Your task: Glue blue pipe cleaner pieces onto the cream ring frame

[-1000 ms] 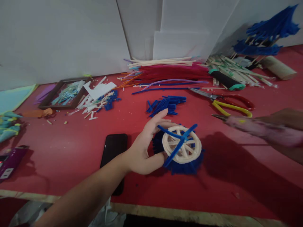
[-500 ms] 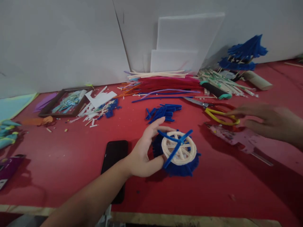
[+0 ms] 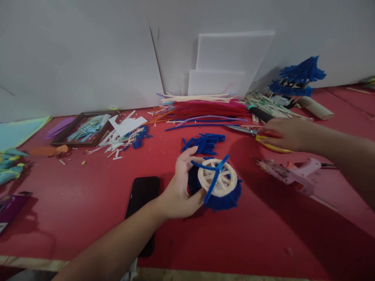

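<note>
My left hand [image 3: 183, 191] is closed around the side of a round piece made of pipe cleaners. On top, the piece has a cream spoked wheel [image 3: 202, 177] crossed by blue strips [image 3: 215, 179], and a blue fringe [image 3: 224, 201] spreads below it. My right hand [image 3: 278, 134] hovers over the handles of the scissors [image 3: 272, 147], thumb and forefinger apart, and covers part of them. No grip on the scissors is visible. A pink glue gun [image 3: 293, 175] lies below the right hand. Short blue pipe cleaner pieces [image 3: 206, 143] are heaped just beyond the round piece.
A black phone [image 3: 143, 195] lies beside my left forearm. Long pipe cleaners [image 3: 205, 107] are stacked along the wall. Farther right stands a blue fringed model [image 3: 301, 76] near a cardboard tube [image 3: 316, 108]. White and blue scraps [image 3: 129, 136] and a brown frame [image 3: 63, 134] sit on the left.
My right hand has moved left along the scissors, uncovering the glue gun's handle. The left hand still holds the round piece, now slightly farther left. The view has tilted up a little.
</note>
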The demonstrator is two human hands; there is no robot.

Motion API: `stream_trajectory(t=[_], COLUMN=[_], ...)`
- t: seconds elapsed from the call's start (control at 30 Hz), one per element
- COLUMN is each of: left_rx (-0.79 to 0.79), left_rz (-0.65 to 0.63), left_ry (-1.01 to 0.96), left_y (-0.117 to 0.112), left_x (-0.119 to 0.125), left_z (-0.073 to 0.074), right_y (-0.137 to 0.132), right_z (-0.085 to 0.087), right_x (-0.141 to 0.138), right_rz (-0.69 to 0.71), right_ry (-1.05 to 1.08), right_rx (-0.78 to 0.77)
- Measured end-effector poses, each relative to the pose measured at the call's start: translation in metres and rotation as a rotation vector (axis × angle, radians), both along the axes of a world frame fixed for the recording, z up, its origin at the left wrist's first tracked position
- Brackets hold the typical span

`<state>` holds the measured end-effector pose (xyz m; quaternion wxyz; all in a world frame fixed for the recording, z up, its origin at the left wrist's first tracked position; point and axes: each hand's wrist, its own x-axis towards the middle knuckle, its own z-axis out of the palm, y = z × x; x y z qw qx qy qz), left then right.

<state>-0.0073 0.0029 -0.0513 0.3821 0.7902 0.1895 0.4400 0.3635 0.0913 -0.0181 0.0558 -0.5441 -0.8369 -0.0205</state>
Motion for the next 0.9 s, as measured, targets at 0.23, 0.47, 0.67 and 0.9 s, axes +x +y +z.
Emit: stream_trajectory(t=[0.23,0.47,0.67,0.9], left_rx=[0.047,0.009,-0.266,-0.039], left_rz=[0.081,0.072,0.051,0.473], left_ry=[0.086,0.142,-0.127,-0.383], left_y=[0.003,-0.003,0.0,0.016], left_x=[-0.004,-0.006,-0.006,-0.009], left_z=[0.002,0.02,0.0,0.043], right_y=[0.015,0.045,0.052,0.028], right_z=[0.03,0.019,0.01,0.046], right_x=[-0.108,-0.159,-0.152,-0.114], right_rz=[0.428,0.655,0.63,0.332], right_ry=[-0.111,-0.161,-0.07,0.238], right_rx=[-0.029,-0.071,-0.071,0.131])
